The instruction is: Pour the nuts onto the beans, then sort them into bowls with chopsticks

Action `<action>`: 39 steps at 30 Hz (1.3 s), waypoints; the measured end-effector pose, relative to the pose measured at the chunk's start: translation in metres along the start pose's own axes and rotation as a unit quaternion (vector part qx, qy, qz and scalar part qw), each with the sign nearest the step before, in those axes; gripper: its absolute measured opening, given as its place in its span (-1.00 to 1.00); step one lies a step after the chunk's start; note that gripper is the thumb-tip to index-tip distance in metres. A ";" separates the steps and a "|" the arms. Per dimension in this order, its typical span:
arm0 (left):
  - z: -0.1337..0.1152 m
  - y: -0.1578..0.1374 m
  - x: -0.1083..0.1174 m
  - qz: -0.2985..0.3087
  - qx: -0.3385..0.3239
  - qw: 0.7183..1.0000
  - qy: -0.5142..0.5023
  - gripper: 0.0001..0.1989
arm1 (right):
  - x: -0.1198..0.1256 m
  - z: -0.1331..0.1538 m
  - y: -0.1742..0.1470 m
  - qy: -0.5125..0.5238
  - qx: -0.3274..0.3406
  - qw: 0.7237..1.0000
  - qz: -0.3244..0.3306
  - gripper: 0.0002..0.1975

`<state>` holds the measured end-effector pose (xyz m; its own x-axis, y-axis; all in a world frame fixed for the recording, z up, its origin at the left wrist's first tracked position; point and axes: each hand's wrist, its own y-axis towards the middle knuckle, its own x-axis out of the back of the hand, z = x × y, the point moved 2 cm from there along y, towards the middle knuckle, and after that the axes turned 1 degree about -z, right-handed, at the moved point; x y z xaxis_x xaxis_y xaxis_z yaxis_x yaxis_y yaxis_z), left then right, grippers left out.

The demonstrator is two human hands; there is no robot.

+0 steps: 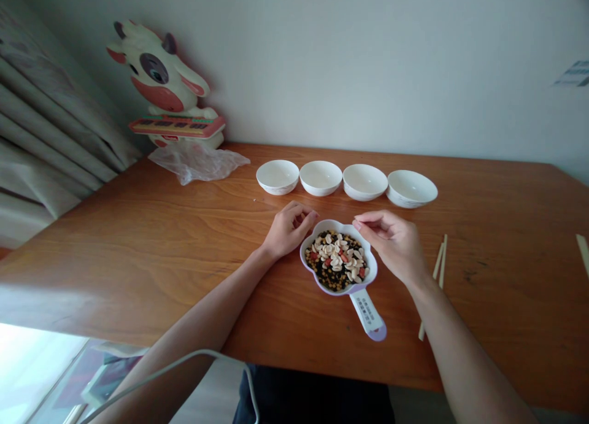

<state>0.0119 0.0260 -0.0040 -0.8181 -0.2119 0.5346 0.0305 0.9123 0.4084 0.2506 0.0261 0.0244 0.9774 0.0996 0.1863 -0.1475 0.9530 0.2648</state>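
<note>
Head view | my left hand (289,229) loosely curled, empty, fingertips at the left rim of the flower-shaped dish (307,265) of mixed beans and seeds (337,259) | my right hand (391,240) pinched over its right rim, contents not visible | dish mid-table, before four white bowls (345,181) | chopsticks (437,270) right.

bowls (345,181) behind dish (339,259), chopsticks (439,265) right

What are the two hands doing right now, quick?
Left hand: loosely curled, holding nothing, fingertips at the rim of the dish.
Right hand: fingertips pinched together over the dish; whether it holds anything cannot be told.
</note>
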 end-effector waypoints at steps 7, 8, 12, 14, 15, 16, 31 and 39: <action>0.000 0.000 0.000 0.007 0.002 1.000 0.001 -0.71 | 0.001 0.004 0.000 -0.014 0.011 1.000 0.000 -0.72; 0.000 0.000 0.000 0.007 0.002 1.000 0.002 -0.71 | 0.002 0.005 0.000 -0.016 0.014 1.000 -0.001 -0.72; -0.001 0.000 0.000 0.007 0.004 1.000 0.004 -0.71 | 0.003 0.005 0.000 -0.036 0.021 0.999 -0.001 -0.70; -0.001 0.000 0.000 0.008 0.005 1.000 0.005 -0.71 | 0.003 0.005 0.000 -0.048 0.022 0.999 0.000 -0.69; -0.001 0.000 0.000 0.008 0.006 1.000 0.005 -0.71 | 0.002 0.006 0.001 -0.053 0.024 0.998 -0.001 -0.68; -0.001 0.000 0.000 0.008 0.006 1.000 0.005 -0.71 | 0.002 0.006 0.001 -0.058 0.026 0.998 -0.003 -0.68; -0.001 0.000 -0.001 0.000 0.013 1.000 -0.002 -0.64 | 0.011 0.002 0.005 -0.148 0.030 0.984 -0.093 -0.63; 0.004 -0.004 0.000 -0.016 0.040 0.999 -0.016 -0.45 | 0.022 -0.004 0.009 -0.315 0.032 0.943 -0.100 -0.43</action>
<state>0.0091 0.0238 -0.0083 -0.8357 -0.2307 0.4983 -0.0403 0.9308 0.3633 0.2711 0.0377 0.0265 0.7066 -0.2887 0.6461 0.0015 0.9136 0.4065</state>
